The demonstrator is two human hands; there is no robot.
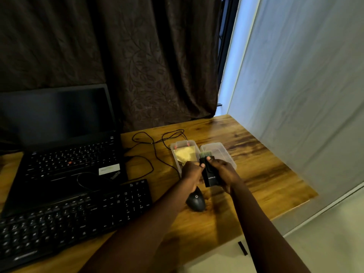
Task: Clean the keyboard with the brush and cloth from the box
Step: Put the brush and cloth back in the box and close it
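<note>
Both hands hold a black brush [209, 175] with pale bristles pointing away from me, just in front of a clear plastic box [175, 154]. My right hand [223, 175] wraps the brush's body from the right. My left hand [192, 175] pinches its upper left side. A yellow cloth [185, 152] lies inside the box. The black external keyboard [69, 217] sits at the lower left of the wooden desk [266, 174], apart from both hands.
The box's clear lid [222, 152] lies right of the box. A black mouse [196, 201] rests under my left wrist, its cable looping behind. An open laptop [65, 154] stands behind the keyboard. A dark curtain hangs at the back; the desk's right edge is near.
</note>
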